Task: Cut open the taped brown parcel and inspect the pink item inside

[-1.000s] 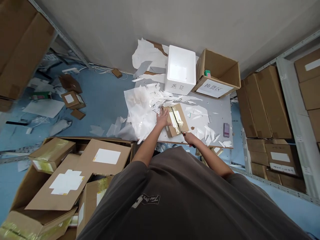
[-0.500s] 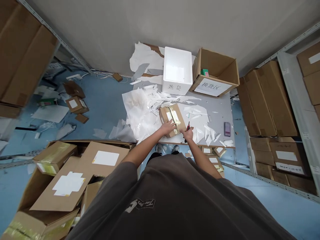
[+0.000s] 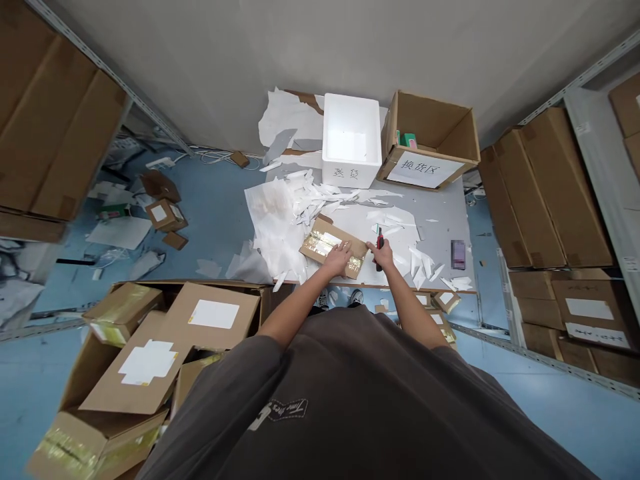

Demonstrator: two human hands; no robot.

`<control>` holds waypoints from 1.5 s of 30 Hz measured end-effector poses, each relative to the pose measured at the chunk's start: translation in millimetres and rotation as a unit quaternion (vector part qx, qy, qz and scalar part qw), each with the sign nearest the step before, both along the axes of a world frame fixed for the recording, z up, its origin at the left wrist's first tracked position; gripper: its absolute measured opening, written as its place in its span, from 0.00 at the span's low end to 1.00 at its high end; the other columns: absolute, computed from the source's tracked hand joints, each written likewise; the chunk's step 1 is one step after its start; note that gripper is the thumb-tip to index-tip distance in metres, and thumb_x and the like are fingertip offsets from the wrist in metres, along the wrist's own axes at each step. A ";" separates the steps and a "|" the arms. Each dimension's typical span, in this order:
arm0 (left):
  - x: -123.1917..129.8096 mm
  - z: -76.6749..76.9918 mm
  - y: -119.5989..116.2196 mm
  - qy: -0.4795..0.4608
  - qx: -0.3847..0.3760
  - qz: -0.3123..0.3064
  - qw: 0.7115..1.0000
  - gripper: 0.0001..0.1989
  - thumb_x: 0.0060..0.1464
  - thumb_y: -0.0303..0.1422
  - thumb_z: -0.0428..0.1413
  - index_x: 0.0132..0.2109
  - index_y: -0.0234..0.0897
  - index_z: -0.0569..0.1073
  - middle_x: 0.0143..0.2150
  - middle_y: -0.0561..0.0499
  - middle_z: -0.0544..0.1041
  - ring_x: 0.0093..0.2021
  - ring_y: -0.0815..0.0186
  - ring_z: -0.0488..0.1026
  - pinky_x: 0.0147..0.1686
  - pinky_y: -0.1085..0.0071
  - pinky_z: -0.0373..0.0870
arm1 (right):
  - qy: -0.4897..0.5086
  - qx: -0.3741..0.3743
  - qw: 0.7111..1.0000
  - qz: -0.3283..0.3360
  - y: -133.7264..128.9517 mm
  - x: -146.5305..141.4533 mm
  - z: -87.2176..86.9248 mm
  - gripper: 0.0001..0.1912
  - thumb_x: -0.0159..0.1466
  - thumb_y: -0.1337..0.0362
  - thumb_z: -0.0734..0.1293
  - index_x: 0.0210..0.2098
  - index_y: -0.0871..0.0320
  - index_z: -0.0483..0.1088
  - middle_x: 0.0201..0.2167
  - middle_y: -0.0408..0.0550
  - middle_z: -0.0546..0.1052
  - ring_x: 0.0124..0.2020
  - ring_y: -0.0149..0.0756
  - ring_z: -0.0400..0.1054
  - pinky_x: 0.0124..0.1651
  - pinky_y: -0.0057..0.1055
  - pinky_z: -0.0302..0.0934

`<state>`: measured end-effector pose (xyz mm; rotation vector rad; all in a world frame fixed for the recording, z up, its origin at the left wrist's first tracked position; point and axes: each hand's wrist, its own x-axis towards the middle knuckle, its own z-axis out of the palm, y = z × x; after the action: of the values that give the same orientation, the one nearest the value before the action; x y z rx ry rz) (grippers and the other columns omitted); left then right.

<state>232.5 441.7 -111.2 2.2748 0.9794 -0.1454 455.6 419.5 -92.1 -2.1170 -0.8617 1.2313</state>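
A taped cardboard box (image 3: 319,239) with a white label lies turned at an angle on the worktable, near its front edge. Across its top lies my left hand (image 3: 339,259), fingers spread over the shiny tape. My right hand (image 3: 383,255) is at the box's right end, wrapped around a red and black utility knife (image 3: 380,240) that points away from me. Whether the fingertips of this hand touch the box's corner I cannot tell for sure. White paper scraps (image 3: 305,200) are strewn behind and beside the box.
At the back of the table (image 3: 443,220) stand a white foam box (image 3: 351,175) and an open carton (image 3: 427,168) with green packs inside. A phone-like object (image 3: 458,255) lies at the right. A large carton (image 3: 75,380) full of boxes stands at front left; shelving (image 3: 590,200) rises at right.
The box has been turned, so its taped seam now runs left to right. My left hand stays on its top. My right hand, with the knife, has moved slightly right and away from me.
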 end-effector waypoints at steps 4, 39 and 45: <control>5.4 4.0 2.5 0.063 0.026 -0.026 0.997 0.60 0.35 0.34 0.80 0.74 0.36 0.65 0.84 0.32 0.49 0.83 0.38 0.48 0.79 0.47 0.48 | 0.078 -0.010 0.991 0.104 -30.3 13.6 12.8 0.17 0.76 0.44 0.63 0.47 0.49 0.60 0.25 0.36 0.75 0.16 0.33 0.68 0.20 0.26 0.61; 9.2 -22.3 49.8 0.047 0.100 0.033 0.993 0.52 0.57 0.47 0.69 0.81 0.48 0.57 0.85 0.41 0.50 0.85 0.40 0.36 0.80 0.38 0.36 | -0.180 -0.045 0.948 0.257 -96.3 8.0 20.4 0.21 0.78 0.48 0.58 0.58 0.50 0.75 0.42 0.50 0.83 0.46 0.47 0.77 0.44 0.32 0.64; -3.3 -22.8 36.3 -0.001 0.131 0.018 0.991 0.41 0.67 0.48 0.62 0.80 0.44 0.61 0.82 0.38 0.56 0.84 0.39 0.41 0.80 0.37 0.36 | -0.300 -0.050 0.884 0.357 -73.9 4.0 26.9 0.18 0.77 0.53 0.65 0.62 0.51 0.75 0.53 0.55 0.80 0.53 0.48 0.74 0.50 0.34 0.62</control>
<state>229.2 478.0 -134.0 2.4898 1.0935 0.0013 459.6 345.6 -65.2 -2.3858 -2.0268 0.9161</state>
